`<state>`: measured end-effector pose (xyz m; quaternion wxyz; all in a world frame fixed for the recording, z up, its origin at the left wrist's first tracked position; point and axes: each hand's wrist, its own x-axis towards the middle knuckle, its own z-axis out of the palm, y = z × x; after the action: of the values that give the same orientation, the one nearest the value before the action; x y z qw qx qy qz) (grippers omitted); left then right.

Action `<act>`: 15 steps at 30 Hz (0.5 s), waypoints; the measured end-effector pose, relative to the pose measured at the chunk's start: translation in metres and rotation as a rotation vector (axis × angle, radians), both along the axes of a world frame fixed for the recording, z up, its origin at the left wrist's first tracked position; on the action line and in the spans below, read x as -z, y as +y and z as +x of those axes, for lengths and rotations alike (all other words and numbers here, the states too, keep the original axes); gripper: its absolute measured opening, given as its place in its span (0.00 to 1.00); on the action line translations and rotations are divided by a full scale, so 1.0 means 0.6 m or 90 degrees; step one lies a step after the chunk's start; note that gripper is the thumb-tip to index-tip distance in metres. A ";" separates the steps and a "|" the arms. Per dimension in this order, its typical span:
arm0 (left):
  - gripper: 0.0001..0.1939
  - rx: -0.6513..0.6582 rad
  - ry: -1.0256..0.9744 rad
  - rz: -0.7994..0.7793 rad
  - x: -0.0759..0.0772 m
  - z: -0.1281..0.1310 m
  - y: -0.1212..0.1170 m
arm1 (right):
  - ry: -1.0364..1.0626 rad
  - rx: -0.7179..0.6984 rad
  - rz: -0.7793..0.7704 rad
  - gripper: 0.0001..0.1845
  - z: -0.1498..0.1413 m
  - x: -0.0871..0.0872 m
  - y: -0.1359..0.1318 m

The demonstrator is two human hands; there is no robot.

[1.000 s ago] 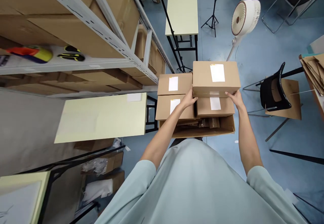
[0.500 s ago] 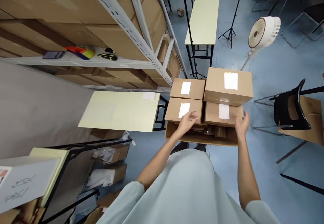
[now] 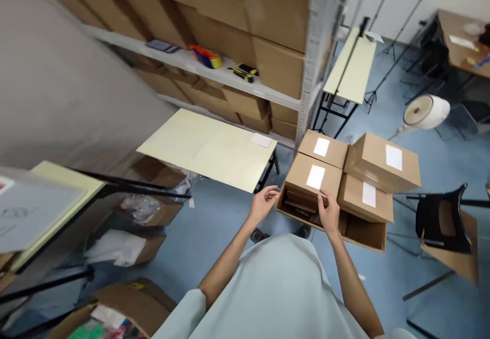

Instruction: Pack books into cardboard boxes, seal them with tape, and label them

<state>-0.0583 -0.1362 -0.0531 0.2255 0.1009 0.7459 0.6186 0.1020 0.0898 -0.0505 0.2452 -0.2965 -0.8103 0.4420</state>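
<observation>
Boxes (image 3: 300,173): four brown ones, right of centre in the frame, closed, each with a white label (image 3: 321,147) on it.
Done so far, in my judgement: all four are put together at the big carton (image 3: 365,228); one raised box (image 3: 371,155), toward the right of the frame, sits higher than the others.
Left to do: I cannot say surely; the near part of the carton is uncovered, with some brown pieces inside, too dim for me to name.
Left hand (image 3: 263,203): near the centre of the frame, fingers loosely bent, holding nothing that I can see, just beside the carton's left corner.
Right hand (image 3: 329,211): thumb and forefinger narrowly apart, at the near edge of the front left box; whether the fingertips touch it, I cannot tell.
</observation>
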 end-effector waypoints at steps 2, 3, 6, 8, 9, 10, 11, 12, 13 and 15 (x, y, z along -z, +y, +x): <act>0.24 -0.046 0.012 0.033 -0.007 -0.025 -0.082 | 0.008 -0.058 0.012 0.23 -0.075 -0.029 -0.069; 0.23 -0.073 0.018 0.047 -0.010 -0.037 -0.126 | 0.016 -0.086 0.017 0.23 -0.111 -0.042 -0.107; 0.21 -0.164 0.027 0.071 -0.016 -0.067 -0.263 | 0.046 -0.169 0.029 0.22 -0.205 -0.072 -0.233; 0.20 -0.230 0.031 0.076 -0.019 -0.082 -0.352 | 0.059 -0.224 0.034 0.21 -0.257 -0.084 -0.322; 0.19 -0.263 0.032 0.076 -0.021 -0.088 -0.395 | 0.060 -0.251 0.034 0.21 -0.280 -0.088 -0.367; 0.18 -0.295 0.033 0.075 -0.023 -0.094 -0.436 | 0.058 -0.278 0.034 0.21 -0.301 -0.091 -0.411; 0.18 -0.327 0.034 0.074 -0.025 -0.099 -0.476 | 0.056 -0.304 0.034 0.20 -0.321 -0.094 -0.455; 0.17 -0.359 0.035 0.073 -0.028 -0.103 -0.515 | 0.054 -0.333 0.033 0.20 -0.340 -0.096 -0.497; 0.17 -0.391 0.036 0.071 -0.031 -0.107 -0.553 | 0.052 -0.365 0.032 0.20 -0.359 -0.097 -0.538; 0.17 -0.454 0.038 0.070 -0.036 -0.114 -0.623 | 0.051 -0.430 0.029 0.19 -0.396 -0.100 -0.614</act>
<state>-0.1268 -0.5100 -0.0316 -0.0321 -0.1353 0.7064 0.6940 -0.1357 -0.2787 0.0094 0.1233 0.0114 -0.8621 0.4914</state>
